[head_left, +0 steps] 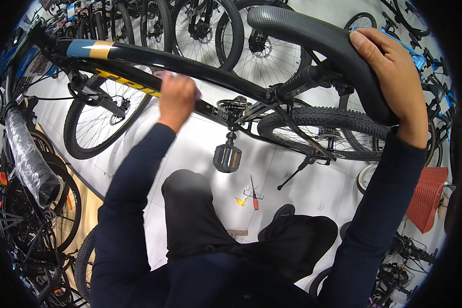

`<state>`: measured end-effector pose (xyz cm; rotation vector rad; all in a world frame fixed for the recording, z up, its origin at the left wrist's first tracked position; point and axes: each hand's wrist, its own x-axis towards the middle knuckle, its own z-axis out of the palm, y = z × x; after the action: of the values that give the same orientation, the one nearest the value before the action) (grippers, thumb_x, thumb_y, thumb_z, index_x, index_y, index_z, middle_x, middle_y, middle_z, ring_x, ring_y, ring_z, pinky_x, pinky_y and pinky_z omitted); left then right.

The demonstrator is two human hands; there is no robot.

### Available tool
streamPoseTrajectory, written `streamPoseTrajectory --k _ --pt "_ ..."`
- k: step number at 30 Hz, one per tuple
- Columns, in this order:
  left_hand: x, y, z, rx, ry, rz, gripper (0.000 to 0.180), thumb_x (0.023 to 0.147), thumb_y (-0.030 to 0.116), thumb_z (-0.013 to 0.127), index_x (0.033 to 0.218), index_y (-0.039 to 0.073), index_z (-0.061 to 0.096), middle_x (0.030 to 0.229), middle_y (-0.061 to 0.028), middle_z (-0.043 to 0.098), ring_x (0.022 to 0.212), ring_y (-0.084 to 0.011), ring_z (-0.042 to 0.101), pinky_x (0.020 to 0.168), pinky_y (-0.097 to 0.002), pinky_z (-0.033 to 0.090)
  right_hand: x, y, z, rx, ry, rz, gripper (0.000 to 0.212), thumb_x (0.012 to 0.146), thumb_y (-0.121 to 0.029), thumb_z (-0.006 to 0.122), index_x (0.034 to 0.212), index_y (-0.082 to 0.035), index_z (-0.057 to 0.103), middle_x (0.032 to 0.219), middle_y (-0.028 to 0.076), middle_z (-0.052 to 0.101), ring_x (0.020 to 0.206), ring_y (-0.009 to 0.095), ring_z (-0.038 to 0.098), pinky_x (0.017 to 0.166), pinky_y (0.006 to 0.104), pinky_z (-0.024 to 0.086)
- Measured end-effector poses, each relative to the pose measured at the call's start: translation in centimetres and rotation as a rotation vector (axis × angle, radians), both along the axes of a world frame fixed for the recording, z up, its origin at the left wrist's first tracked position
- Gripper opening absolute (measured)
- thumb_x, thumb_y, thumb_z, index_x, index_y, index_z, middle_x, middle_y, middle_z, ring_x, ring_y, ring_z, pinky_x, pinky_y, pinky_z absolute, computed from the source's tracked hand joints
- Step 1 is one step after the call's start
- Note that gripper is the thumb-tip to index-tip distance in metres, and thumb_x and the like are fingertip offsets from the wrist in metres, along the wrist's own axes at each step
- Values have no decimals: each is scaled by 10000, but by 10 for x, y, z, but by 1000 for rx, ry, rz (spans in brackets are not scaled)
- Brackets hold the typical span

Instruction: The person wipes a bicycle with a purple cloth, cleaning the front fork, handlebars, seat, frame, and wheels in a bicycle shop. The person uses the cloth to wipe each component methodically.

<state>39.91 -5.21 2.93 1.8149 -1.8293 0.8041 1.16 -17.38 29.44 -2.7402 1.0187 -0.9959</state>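
Observation:
A black bicycle (200, 69) with blue and tan bands on its top tube and yellow lettering on its down tube stands across in front of me. My right hand (395, 77) is closed over the rear part of its black textured saddle (303, 33), thumb on top. My left hand (177, 97) is a closed fist at the down tube (126, 79), slightly blurred. Something pale pinkish shows at its edges, perhaps a cloth, but I cannot make it out. Below the frame hang the pedal (227, 157) and the lowered kickstand (295, 173).
On the white tiled floor lie a red-handled screwdriver (254, 195), a small yellow piece (240, 201) and some metal tools. The handlebar grip (33, 154), wrapped in clear plastic, juts out at left. Other bicycles surround me; a red basket (426, 200) is at right.

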Motion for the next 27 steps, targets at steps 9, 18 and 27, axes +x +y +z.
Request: streamPoseTrajectory --k 9,18,27 --pt "-64 -19 -149 544 53 -516 136 906 150 581 940 93 700 971 -42 673 938 -237 682 843 -368 497 2 7 8 149 57 -4 478 1031 -435 626 1151 19 715 967 91 718 846 174 655 803 281 502" --pt "-41 -11 -106 436 -379 -298 264 933 168 582 1100 41 741 1133 -85 677 1246 -262 569 1236 -486 307 4 15 7 33 21 -32 510 1000 -480 624 1108 4 745 926 143 732 828 249 682 781 324 505" --pt "36 51 18 112 -214 -267 265 842 101 657 1088 18 714 1160 -88 620 1192 -282 573 1105 -447 443 5 19 5 54 -6 -45 457 1016 -409 626 1097 32 711 936 145 714 841 236 661 803 317 498"
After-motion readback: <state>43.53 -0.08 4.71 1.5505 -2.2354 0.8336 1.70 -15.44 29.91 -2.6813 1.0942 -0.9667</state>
